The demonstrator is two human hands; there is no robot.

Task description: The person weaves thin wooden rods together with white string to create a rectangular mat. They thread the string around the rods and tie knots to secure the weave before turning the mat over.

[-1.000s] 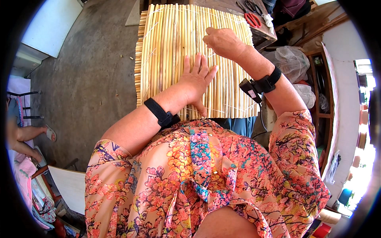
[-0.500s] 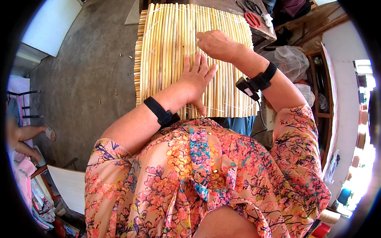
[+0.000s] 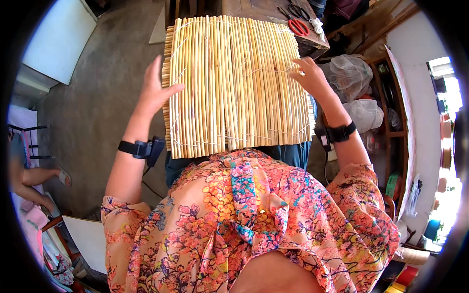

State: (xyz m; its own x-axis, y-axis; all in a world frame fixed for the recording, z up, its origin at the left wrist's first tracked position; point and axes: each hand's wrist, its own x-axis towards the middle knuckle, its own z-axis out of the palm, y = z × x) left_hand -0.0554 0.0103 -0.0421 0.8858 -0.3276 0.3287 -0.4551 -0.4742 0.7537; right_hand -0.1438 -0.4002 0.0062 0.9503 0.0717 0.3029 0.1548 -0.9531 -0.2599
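A mat of pale yellow sticks (image 3: 222,88), bound side by side with white string, lies over my lap and reaches toward a wooden table. More stick ends (image 3: 167,105) jut out under its left edge, so it seems to be layered. My left hand (image 3: 159,88) is at the left edge, fingers spread and thumb over the outer sticks. At the right edge is my right hand (image 3: 310,78), its fingers bent but apart. A loose white string (image 3: 266,71) runs across the mat toward those fingers; I cannot see it gripped.
On the wooden table (image 3: 254,9) lie red-handled scissors (image 3: 298,27) and dark-handled scissors (image 3: 297,10). Clear plastic bags (image 3: 349,75) sit by a wooden shelf (image 3: 396,134) on the right. Another person's legs (image 3: 41,177) show at the far left, beside a pale board (image 3: 85,239).
Both hands have come off the middle of the mat and parted to its left and right edges. My right fist has loosened. The mat has shifted nearer to me.
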